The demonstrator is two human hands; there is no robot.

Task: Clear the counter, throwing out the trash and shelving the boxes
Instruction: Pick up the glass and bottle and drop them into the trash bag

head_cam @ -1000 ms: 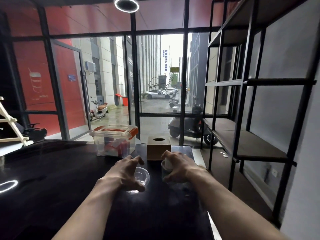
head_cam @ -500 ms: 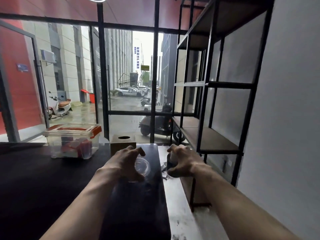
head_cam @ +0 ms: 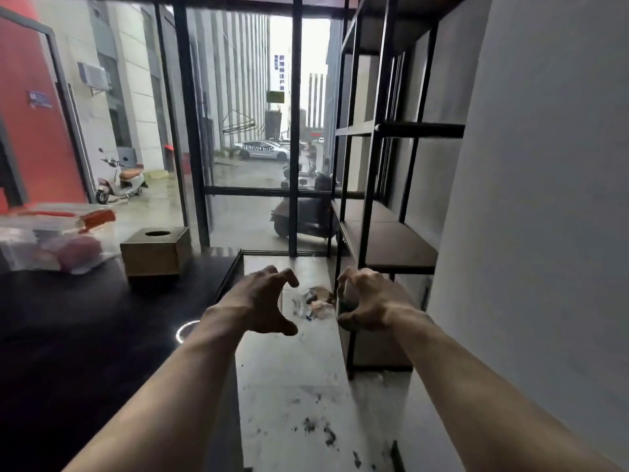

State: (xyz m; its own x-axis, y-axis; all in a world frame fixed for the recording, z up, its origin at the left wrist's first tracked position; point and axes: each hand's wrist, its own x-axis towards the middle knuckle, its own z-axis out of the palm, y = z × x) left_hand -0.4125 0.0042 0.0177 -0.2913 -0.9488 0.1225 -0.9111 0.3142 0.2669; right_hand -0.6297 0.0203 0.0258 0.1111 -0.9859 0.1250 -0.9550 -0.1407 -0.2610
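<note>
Pretty much all the light is flat grey daylight coming in through the far glass wall, and the sky between the buildings is blown out white. Indoors it's dim: the dark table on the left is almost black, with one small bright ring of glare on it. The clear storage bin at the far left is smeared with motion blur. Both hands are soft-edged. Wide-angle bend tilts the black shelf rack and the window frames near the edges.

Dark counter with cardboard box, plastic bin.
</note>
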